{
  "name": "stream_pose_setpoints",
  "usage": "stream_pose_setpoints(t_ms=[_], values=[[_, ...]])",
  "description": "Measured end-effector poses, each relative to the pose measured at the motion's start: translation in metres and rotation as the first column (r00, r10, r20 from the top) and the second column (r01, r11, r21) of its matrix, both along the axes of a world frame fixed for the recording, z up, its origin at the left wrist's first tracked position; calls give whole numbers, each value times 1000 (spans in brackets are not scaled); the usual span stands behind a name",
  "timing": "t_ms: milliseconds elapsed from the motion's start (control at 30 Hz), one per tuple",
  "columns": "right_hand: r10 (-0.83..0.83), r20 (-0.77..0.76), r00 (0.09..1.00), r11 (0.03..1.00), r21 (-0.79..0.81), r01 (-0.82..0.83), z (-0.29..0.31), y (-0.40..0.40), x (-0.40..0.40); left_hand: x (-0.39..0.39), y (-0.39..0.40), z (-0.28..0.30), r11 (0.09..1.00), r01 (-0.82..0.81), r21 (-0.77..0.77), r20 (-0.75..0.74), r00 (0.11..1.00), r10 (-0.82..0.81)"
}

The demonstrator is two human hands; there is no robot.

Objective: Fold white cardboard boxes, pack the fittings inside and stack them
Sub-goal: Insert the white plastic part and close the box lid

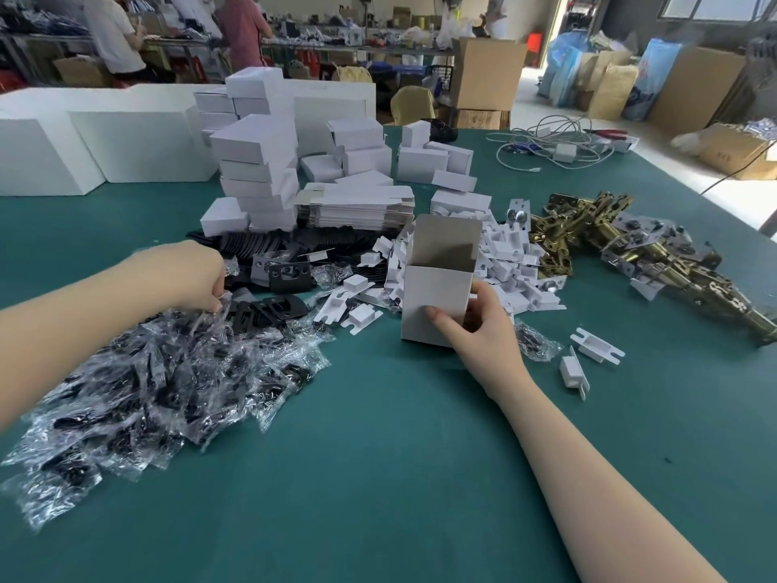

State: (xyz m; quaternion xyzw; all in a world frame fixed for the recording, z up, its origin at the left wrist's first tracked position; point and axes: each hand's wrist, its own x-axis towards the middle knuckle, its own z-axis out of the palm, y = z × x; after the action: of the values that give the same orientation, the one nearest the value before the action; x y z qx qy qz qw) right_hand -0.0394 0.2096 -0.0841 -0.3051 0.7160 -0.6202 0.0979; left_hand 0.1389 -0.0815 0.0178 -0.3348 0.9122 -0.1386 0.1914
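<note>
Packing fittings at a green table (378, 456)
Right hand (475, 330) grasps an upright open white box (433, 296); left hand (197, 279) pinches bagged screws (168, 372) at near left.

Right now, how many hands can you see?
2: the left hand reaches into the plastic bags; the right hand holds the open white box.

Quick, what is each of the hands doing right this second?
Left hand: fingers curled, pinching a clear plastic packet from the pile.
Right hand: gripping the open white cardboard box, upright on the table.
</note>
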Motion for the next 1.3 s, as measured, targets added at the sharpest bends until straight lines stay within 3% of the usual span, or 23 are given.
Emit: stream_pose_setpoints(t_ms=[200, 300, 367, 433, 500, 600, 700, 800, 833, 1000, 1067, 1167, 1300], values=[[-22, 11, 1000, 1000, 13, 22, 2, 0, 0, -2, -7, 10, 999, -37, 22, -93, 995, 39], [-27, 16, 1000, 999, 22, 27, 2, 0, 0, -5, -15, 16, 999, -27, 48, -283, 958, 39], [-30, 18, 999, 999, 27, 30, 2, 0, -1, -9, -16, 20, 991, -6, 134, -530, 845, 76], [-30, 20, 999, 999, 30, 30, 1, -1, -1, -14, -9, 24, 937, 75, 340, -734, 644, 215], [-28, 23, 999, 999, 28, 27, 2, -1, -1, -21, 5, 25, 783, 213, 585, -773, 440, 457], [-22, 20, 1000, 999, 26, 22, 2, -1, -1, -34, 28, 23, 516, 375, 770, -628, 308, 714], [-25, 16, 1000, 999, 32, 24, 2, -1, -1, -47, 49, 23, 244, 517, 820, -437, 291, 851], [-25, 17, 1000, 999, 43, 25, 1, -2, -2, -59, 72, 27, 10, 593, 805, -291, 380, 878], [-25, 17, 1000, 999, 43, 25, 1, -2, -2, -62, 79, 28, -17, 606, 795, -289, 403, 869], [-18, 28, 999, 999, 36, 17, -1, -3, -4, -79, 106, 33, 154, 692, 705, -527, 366, 767], [-24, 28, 999, 999, 38, 23, -2, -3, -5, -83, 112, 35, 270, 703, 658, -650, 348, 675], [-31, 20, 999, 999, 41, 30, -3, -3, -6, -91, 119, 36, 468, 715, 519, -837, 314, 449], [-37, 15, 999, 999, 40, 37, -3, -5, -6, -103, 132, 40, 561, 747, 357, -918, 390, 64]])
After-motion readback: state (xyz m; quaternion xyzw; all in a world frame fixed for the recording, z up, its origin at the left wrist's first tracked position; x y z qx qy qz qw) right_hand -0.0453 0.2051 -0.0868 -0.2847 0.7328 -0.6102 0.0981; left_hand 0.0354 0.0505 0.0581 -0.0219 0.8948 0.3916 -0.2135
